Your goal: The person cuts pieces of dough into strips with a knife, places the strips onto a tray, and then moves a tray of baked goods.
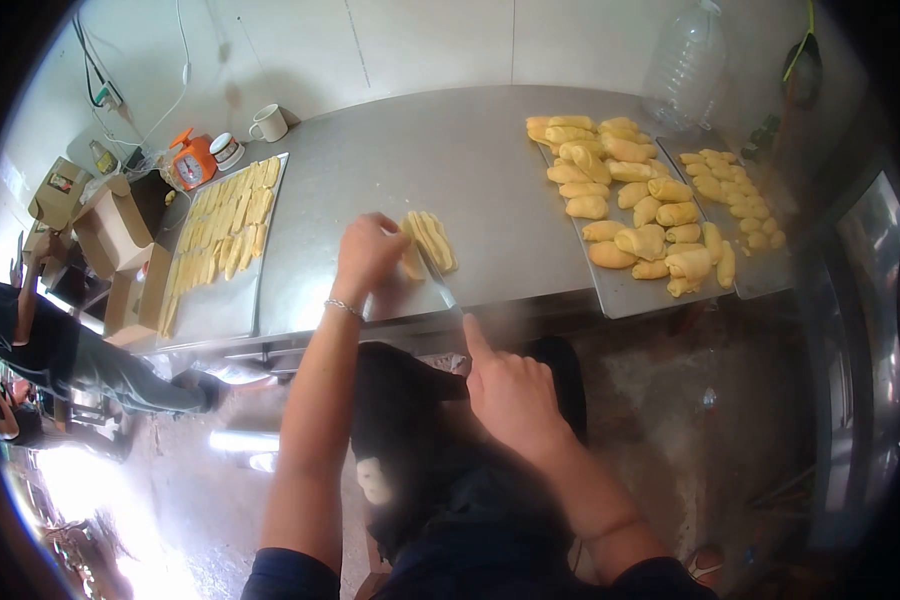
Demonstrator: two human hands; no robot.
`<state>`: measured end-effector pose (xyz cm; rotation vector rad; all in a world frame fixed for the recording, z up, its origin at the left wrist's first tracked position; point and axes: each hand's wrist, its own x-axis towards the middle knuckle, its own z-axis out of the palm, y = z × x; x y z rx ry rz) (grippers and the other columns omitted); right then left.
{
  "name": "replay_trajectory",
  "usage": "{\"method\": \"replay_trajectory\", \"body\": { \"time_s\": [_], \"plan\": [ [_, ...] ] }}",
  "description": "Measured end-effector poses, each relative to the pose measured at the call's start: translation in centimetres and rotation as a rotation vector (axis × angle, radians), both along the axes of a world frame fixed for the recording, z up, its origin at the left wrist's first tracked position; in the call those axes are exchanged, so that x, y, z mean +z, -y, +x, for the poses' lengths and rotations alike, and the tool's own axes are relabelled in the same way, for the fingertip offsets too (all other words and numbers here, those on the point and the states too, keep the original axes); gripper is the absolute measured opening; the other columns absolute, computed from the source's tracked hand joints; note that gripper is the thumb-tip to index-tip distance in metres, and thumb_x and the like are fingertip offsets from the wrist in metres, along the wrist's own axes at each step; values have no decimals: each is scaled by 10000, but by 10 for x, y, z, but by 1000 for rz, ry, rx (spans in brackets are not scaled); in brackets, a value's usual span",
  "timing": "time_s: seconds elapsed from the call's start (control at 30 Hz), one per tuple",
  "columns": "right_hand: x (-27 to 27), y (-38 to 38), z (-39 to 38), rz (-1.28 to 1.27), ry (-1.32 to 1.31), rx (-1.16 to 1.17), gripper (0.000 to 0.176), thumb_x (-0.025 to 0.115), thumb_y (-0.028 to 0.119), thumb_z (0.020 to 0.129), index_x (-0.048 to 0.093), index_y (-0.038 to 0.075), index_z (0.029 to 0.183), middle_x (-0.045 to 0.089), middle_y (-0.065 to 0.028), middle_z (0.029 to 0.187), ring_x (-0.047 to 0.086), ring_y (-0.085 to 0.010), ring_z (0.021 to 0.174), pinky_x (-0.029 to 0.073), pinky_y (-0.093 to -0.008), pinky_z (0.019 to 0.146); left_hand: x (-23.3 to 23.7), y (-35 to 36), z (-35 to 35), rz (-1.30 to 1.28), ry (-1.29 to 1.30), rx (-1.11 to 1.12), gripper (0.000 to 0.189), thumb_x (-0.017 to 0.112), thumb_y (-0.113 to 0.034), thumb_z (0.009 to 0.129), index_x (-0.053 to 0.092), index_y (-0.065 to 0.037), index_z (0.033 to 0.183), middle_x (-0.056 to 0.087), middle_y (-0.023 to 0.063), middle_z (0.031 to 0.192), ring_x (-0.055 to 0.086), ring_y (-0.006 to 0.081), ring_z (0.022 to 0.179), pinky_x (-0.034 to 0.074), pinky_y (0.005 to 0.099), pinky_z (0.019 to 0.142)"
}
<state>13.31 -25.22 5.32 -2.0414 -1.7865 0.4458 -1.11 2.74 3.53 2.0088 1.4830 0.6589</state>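
Near the counter's front edge lie several long yellow dough strips (433,243) side by side. My right hand (510,390) is closed round the handle of a knife (444,287), its index finger stretched along the top. The blade lies against the left side of the strips. My left hand (372,252), with a bracelet at the wrist, is at the left end of the strips, fingers bent and partly blurred; whether it grips a piece of dough cannot be made out.
A tray (260,290) of cut strips lies left, near an orange scale (192,160), a mug (269,123) and cardboard boxes (110,225). Trays of dough rolls (688,262) are right, with a large plastic bottle (686,65) behind. Another person (80,350) is at far left.
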Motion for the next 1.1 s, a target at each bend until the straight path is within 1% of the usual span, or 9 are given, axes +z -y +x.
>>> {"method": "replay_trajectory", "body": {
  "time_s": [0.23,0.33,0.4,0.53,0.63,0.7,0.77,0.93,1.1],
  "plan": [
    [10,23,20,35,-119,10,621,657,156,1027,561,112,1639,779,-234,910,769,-470,823,591,-619,768,3,3,-1,10,-59,19,381,819,-277,824,866,39,1032,830,251,887,841,343,859,660,423,848],
    [23,39,37,108,-217,10,601,676,133,1026,603,116,1622,734,-251,860,726,-446,709,593,-511,716,3,6,-1,24,-95,9,388,831,-266,832,860,48,1059,829,239,885,836,329,840,659,402,826],
    [36,45,45,118,-337,-44,579,686,128,1024,621,112,1600,743,-277,863,729,-503,809,616,-512,764,7,10,-11,-60,-66,-17,385,815,-236,872,846,63,1113,828,210,867,837,312,837,657,387,804],
    [30,38,69,233,-573,-97,549,673,52,1047,616,23,1592,804,-285,1057,824,-387,902,615,-441,798,9,30,-55,-353,496,-143,374,753,-156,955,786,87,1236,811,140,916,847,282,894,671,371,798],
    [12,12,87,259,-703,-116,569,629,18,1087,556,-9,1651,800,-129,999,728,-139,795,569,-331,702,16,59,-77,-447,749,-216,409,716,-122,992,727,114,1326,793,138,993,843,290,916,677,378,826],
    [10,-18,92,224,-892,-175,592,624,37,1104,533,23,1688,718,-37,863,633,-84,699,523,-271,629,29,84,-76,-560,923,-274,473,715,-146,998,693,141,1373,779,164,1052,827,306,917,668,397,878],
    [-5,-63,102,284,-962,-153,621,607,67,1128,480,65,1736,563,34,789,494,-44,633,438,-230,546,38,103,-75,-641,1016,-314,513,747,-163,1011,649,156,1401,773,202,1079,830,350,910,686,424,898],
    [-40,-146,122,422,-927,-277,630,605,87,1131,461,76,1745,585,13,766,493,-65,561,443,-263,507,31,137,-57,-871,1282,-429,537,818,-152,1001,607,75,1439,758,242,1176,823,401,1047,688,482,941],
    [-45,-154,124,435,-882,-264,642,625,88,1124,467,101,1747,598,3,771,501,-70,553,439,-268,492,55,181,-40,-1014,1487,-532,618,900,-56,923,567,99,1420,766,273,1076,814,417,1029,692,515,863]
  ]
}}
